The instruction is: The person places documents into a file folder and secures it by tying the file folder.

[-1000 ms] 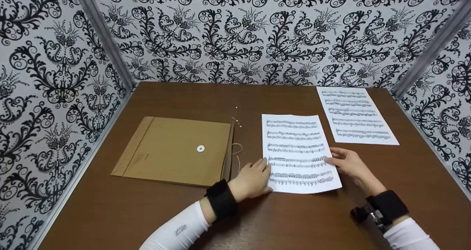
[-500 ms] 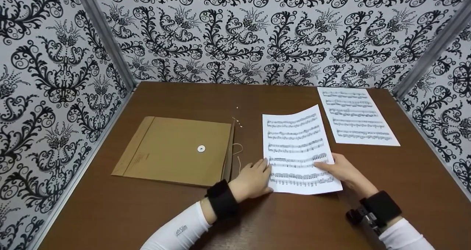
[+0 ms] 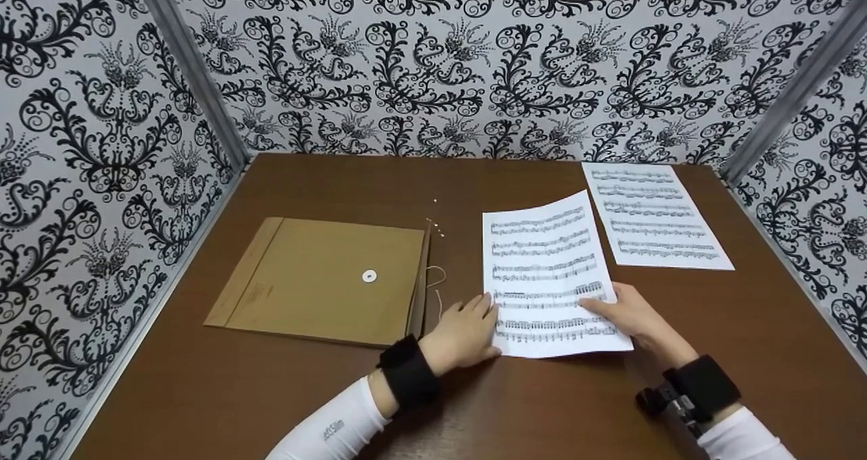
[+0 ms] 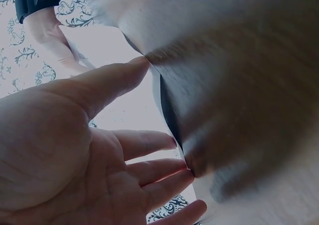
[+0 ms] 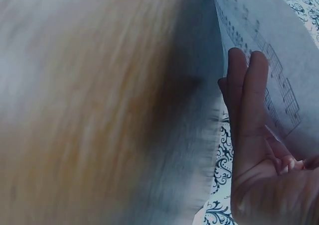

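A white sheet of music [image 3: 542, 270] lies in front of me between my two hands, its right side raised and curving off the table. My right hand [image 3: 640, 318] pinches its right edge, thumb on top and fingers underneath. The right wrist view shows those fingers [image 5: 249, 95] against the underside of the sheet. At the lower left edge rests my left hand [image 3: 464, 335], palm down, its fingertips touching the paper's border. In the left wrist view the left fingers [image 4: 154, 170] are extended and slightly spread, reaching the sheet's edge.
A brown string-tie envelope [image 3: 318, 277] with a white button lies to the left, its loose string [image 3: 437, 277] trailing right. Small white bits [image 3: 437, 226] are scattered behind it. A second sheet of music [image 3: 657, 216] lies at the back right. Patterned walls enclose the brown table [image 3: 339, 175].
My right hand has slid inward under the sheet's right edge and lifted that side, so the far right corner rises and the page bends. The left hand stays in place.
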Tool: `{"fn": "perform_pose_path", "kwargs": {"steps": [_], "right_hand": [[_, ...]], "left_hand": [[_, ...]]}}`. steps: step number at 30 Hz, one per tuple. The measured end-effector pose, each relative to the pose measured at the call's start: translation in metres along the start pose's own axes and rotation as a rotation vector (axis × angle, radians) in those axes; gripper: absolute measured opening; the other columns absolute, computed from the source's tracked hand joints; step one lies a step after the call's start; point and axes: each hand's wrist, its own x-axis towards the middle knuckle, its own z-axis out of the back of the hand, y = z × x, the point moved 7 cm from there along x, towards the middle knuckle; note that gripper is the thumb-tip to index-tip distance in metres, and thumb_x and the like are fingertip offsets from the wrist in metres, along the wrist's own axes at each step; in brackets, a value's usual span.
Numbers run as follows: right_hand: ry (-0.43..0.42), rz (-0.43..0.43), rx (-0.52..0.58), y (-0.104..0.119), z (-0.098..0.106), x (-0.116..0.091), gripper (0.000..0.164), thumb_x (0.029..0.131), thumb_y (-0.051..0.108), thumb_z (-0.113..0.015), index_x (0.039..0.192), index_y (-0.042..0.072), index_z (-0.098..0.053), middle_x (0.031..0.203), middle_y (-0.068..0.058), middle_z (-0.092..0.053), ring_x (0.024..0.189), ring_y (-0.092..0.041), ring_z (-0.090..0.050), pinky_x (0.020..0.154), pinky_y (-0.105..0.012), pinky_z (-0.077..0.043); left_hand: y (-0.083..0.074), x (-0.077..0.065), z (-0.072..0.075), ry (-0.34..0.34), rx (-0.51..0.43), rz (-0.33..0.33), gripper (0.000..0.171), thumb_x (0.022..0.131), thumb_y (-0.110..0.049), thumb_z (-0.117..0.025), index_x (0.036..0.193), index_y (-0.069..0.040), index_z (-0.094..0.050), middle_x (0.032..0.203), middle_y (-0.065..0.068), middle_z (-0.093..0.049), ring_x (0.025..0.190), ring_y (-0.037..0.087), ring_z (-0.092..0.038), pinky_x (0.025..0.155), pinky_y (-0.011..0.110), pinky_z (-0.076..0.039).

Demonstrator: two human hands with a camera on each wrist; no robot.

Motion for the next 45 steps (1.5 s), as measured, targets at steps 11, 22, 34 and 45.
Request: {"fn": "perform_pose_path", "kwargs": {"steps": [11,22,34,45], "right_hand": [[-0.033,0.000,-0.002,0.009,0.004,-0.008,0.048,0.101,0.019,-0.065,0.136,-0.011,-0.054,0.102,-0.007,-0.080,0.077,-0.012,-0.077,0.066,-0.031,-0.063],[-0.008,0.010,0.086,0.013,0.008,-0.016,0.048,0.101,0.021,-0.065,0.135,-0.010,-0.055,0.095,0.008,-0.079,0.079,-0.012,-0.078,0.068,-0.030,-0.063],[-0.041,0.008,0.132,0.016,0.006,-0.015,0.043,0.102,0.022,-0.064,0.133,-0.006,-0.058,0.093,0.012,-0.079,0.081,-0.010,-0.078,0.069,-0.029,-0.063],[-0.103,0.010,0.223,0.021,-0.007,-0.009,0.045,0.101,0.019,-0.065,0.137,-0.007,-0.055,0.093,0.014,-0.078,0.081,-0.008,-0.078,0.070,-0.027,-0.063]], "left_hand": [[0.006,-0.006,0.002,0.017,-0.078,0.028,0.078,0.098,-0.053,-0.061,0.155,-0.004,-0.041,0.165,0.013,-0.039,0.152,0.023,-0.042,0.120,0.042,-0.042],[0.015,-0.008,0.003,0.025,-0.222,0.044,0.076,0.100,-0.059,-0.052,0.153,-0.004,-0.045,0.163,0.016,-0.041,0.152,0.029,-0.043,0.121,0.044,-0.042],[0.028,-0.013,0.015,-0.098,-0.534,0.063,0.076,0.101,-0.045,-0.060,0.159,-0.003,-0.034,0.157,0.018,-0.048,0.144,0.031,-0.052,0.115,0.047,-0.047],[0.037,-0.012,0.026,-0.318,-0.921,-0.064,0.074,0.102,-0.015,-0.062,0.159,0.009,-0.021,0.160,0.027,-0.040,0.146,0.038,-0.046,0.122,0.051,-0.037]]}}
